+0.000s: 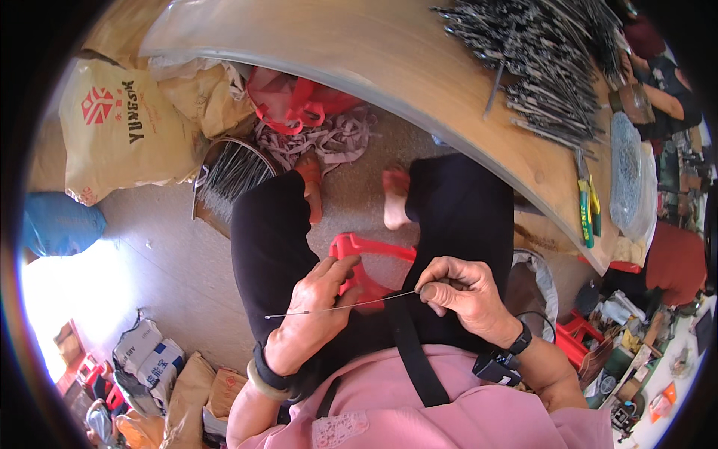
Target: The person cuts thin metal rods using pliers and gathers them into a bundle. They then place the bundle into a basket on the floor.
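Note:
Above my lap, my right hand (467,295) pinches one end of a thin metal cable (374,300) between thumb and fingers. The cable runs leftward, nearly straight, to a small pale fitting at its far end. My left hand (314,303) lies behind the cable, its fingers apart and not closed on it; whether it touches the cable I cannot tell. Between my knees stands a red plastic stool (359,245).
A wooden table (359,37) at the upper right bears a heap of dark cables (531,75) and green-yellow pliers (585,202). Left of my feet stands a bin of thin rods (235,176), beside a yellow sack (123,131). Another person's arm (662,97) shows at far right.

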